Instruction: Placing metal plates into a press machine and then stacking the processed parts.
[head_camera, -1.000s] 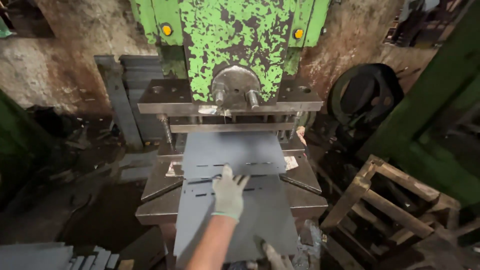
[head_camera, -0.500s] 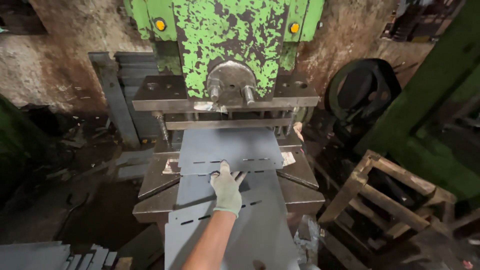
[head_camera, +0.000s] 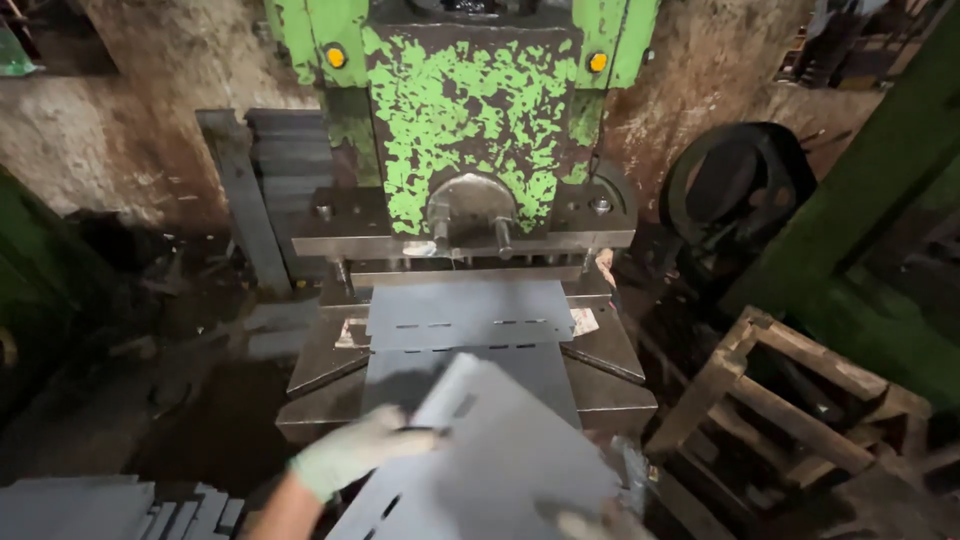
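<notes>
My left hand (head_camera: 355, 452), in a pale glove, grips the left edge of a grey slotted metal sheet (head_camera: 500, 455), which is lifted and tilted in front of me. Only a blurred pale bit of my right hand (head_camera: 585, 523) shows at the sheet's lower edge, and its grip is unclear. Beyond it, another slotted grey sheet (head_camera: 470, 312) lies flat on the bed of a green, chipped press (head_camera: 470, 120), with a further sheet (head_camera: 545, 368) under its near end.
Grey sheets are stacked at the lower left (head_camera: 90, 505), and more lean on the wall left of the press (head_camera: 270, 190). A wooden frame (head_camera: 790, 400) stands at the right, with a black round part (head_camera: 740, 190) behind it. The floor is dark and cluttered.
My left hand lay flat on the sheet on the press bed. It has pulled back toward me and now holds the sheet's edge, with the sheet raised and tilted.
</notes>
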